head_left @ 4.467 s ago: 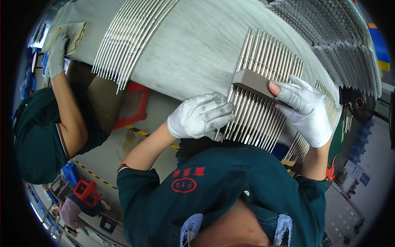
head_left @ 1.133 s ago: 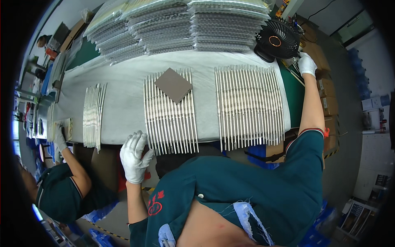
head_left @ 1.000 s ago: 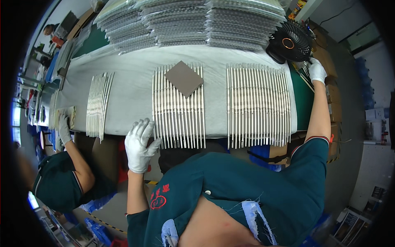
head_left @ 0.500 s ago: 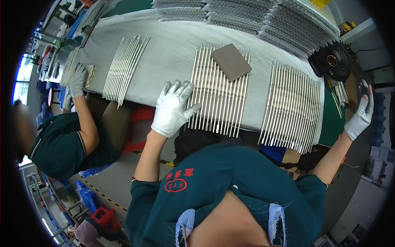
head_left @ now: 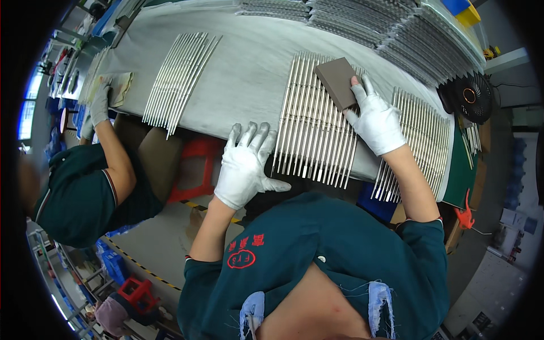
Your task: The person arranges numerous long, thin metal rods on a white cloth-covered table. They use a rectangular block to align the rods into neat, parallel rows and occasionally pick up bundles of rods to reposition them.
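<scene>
**Two gloved hands at the rods**

Left hand (head_left: 246,164) lies flat, fingers spread, holding nothing, at the bench (head_left: 249,73) edge just beside the rods (head_left: 314,122). Right hand (head_left: 375,120) presses fingertips on the brown block (head_left: 336,83), which rests atop the rods' far end. Further rods (head_left: 416,141) lie right.

Near edge: I am seeing my left hand (head_left: 245,164) lying beside the middle rod row (head_left: 314,122), bare grey table cover (head_left: 243,85) opening leftward.
Right: my right hand (head_left: 375,119) and sanding block (head_left: 337,82) are crowding against the next rod row (head_left: 416,141).
Back: stacked rods (head_left: 396,28) and a black fan (head_left: 470,96) are blocking.
Far left: a co-worker's gloved hand (head_left: 101,105) is occupying that end.
</scene>
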A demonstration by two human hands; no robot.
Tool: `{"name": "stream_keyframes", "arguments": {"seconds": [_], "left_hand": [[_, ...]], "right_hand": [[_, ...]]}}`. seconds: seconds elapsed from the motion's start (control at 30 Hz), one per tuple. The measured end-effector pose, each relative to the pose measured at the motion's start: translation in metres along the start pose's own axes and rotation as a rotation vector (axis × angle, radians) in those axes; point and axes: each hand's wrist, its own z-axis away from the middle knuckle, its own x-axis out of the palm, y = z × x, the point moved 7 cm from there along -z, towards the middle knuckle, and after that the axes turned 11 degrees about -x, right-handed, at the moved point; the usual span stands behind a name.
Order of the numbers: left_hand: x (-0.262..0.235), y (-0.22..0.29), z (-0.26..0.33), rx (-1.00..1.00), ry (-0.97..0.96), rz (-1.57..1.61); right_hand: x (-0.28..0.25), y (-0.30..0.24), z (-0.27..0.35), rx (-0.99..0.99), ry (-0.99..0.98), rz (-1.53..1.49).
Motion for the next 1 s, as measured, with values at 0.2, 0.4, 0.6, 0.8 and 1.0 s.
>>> {"name": "stream_keyframes", "arguments": {"seconds": [0.2, 0.4, 0.6, 0.8, 1.0], "left_hand": [[0.010, -0.008, -0.005, 0.018, 0.011, 0.075], [0.007, -0.007, -0.011, 0.023, 0.065, 0.064], [0.007, -0.008, -0.010, 0.009, 0.067, 0.079], [0.005, -0.007, -0.008, 0.020, 0.110, 0.104], [0.011, -0.009, -0.007, -0.020, 0.039, 0.103]], "right_hand": [[-0.035, 0.031, 0.028, 0.011, 0.180, -0.046], [-0.026, -0.010, 0.015, -0.178, 0.100, -0.126], [0.011, -0.030, -0.034, -0.140, 0.128, 0.006], [-0.039, 0.001, -0.004, -0.070, 0.265, 0.076], [-0.049, 0.097, 0.080, 0.207, 0.218, 0.252]]}}
